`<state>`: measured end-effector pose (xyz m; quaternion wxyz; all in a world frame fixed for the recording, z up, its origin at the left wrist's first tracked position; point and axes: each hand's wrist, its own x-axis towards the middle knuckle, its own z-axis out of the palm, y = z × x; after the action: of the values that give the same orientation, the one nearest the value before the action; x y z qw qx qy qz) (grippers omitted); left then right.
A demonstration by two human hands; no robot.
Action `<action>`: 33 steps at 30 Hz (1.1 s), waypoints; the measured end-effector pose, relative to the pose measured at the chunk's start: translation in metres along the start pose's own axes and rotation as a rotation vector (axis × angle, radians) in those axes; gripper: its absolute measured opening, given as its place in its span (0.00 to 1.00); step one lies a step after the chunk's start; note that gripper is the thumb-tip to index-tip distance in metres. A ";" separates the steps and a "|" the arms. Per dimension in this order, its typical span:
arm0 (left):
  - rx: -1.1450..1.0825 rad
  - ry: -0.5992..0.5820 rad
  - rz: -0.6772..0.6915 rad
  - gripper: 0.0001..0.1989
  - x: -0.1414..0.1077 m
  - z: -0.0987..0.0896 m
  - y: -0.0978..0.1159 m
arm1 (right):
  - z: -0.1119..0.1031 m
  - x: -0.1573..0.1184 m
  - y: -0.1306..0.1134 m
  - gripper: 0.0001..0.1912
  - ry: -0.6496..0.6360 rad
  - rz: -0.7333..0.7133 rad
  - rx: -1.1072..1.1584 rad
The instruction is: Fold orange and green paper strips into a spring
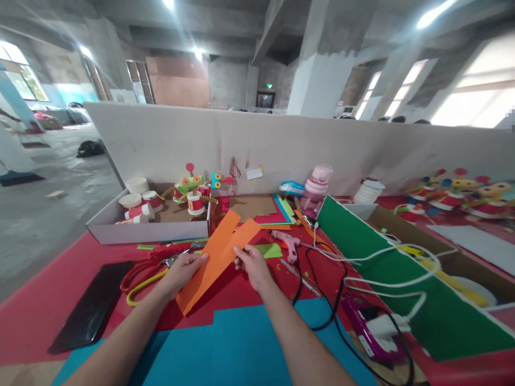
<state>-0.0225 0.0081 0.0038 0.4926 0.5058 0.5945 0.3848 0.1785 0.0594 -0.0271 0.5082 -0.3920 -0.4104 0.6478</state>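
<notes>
An orange paper piece (217, 262), cut or folded into two strips that spread apart at the top, is held above the red-covered table. My left hand (187, 271) pinches its left edge between thumb and fingers. On its right edge, my right hand (250, 262) pinches the paper too. Blue paper sheets (237, 348) lie beneath my forearms. Red-handled scissors (140, 271) and a yellow-handled pair (147, 287) rest left of my left hand. A pink glue gun (287, 244) lies to the right of my right hand.
A black phone (94, 303) lies at left. Behind it stands a white box (153, 233) with paper cups and a figure. At right are a green-sided box (386, 279), white and black cables, and a purple power strip (372, 329). A pink bottle (317, 187) stands near the partition.
</notes>
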 end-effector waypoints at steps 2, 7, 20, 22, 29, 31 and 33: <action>0.226 0.108 0.147 0.26 0.002 -0.005 0.000 | -0.004 0.003 -0.001 0.20 0.018 0.034 0.021; 0.604 0.377 0.488 0.22 0.001 -0.016 0.005 | -0.006 0.013 -0.002 0.17 0.228 -0.002 0.101; 1.439 0.083 0.792 0.09 -0.032 0.025 -0.006 | -0.008 -0.060 -0.055 0.20 -0.188 -1.050 -1.271; 1.476 0.004 0.765 0.08 -0.035 0.032 -0.017 | -0.009 -0.063 -0.043 0.26 -0.414 -1.063 -1.413; 1.379 -0.002 0.791 0.11 -0.031 0.026 -0.023 | -0.026 -0.048 -0.022 0.12 -0.478 -0.797 -1.530; 1.344 -0.007 0.814 0.13 -0.029 0.025 -0.023 | -0.027 -0.045 -0.021 0.14 -0.490 -0.754 -1.513; 1.301 -0.013 0.823 0.14 -0.028 0.026 -0.023 | -0.026 -0.043 -0.020 0.13 -0.486 -0.721 -1.492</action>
<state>-0.0026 -0.0245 -0.0188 -0.0834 0.8764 0.4620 0.1068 0.2168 0.0234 -0.0140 0.1904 -0.3196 -0.9253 0.0740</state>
